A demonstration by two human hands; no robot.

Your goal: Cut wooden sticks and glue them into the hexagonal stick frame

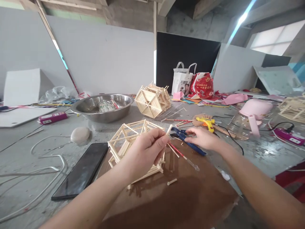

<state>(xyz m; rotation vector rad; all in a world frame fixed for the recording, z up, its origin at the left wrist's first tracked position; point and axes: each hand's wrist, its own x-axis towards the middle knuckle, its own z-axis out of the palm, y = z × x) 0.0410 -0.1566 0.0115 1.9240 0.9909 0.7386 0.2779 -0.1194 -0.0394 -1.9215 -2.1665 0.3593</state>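
Observation:
My left hand (150, 149) is closed in a pinch on a short, pale wooden stick (169, 129), which points up from the fingertips. Behind and beneath that hand sits an open frame of wooden sticks (126, 131), partly hidden by it. My right hand (202, 137) has its thumb and fingers at the handles of blue-handled pliers (194, 148), whose jaws point left. Part of one handle is hidden by the fingers. Between the hands, a red-and-clear thin stick (178, 150) lies on a brown board (190, 190). A cut stick piece (172, 182) rests nearer me.
A black phone (82, 171) and white cable (59, 157) lie left. Farther back are a steel basin (102, 117), a second stick model (152, 100) and bags (201, 86). A yellow glue gun (207, 123) and pink-lidded jug (247, 117) stand right.

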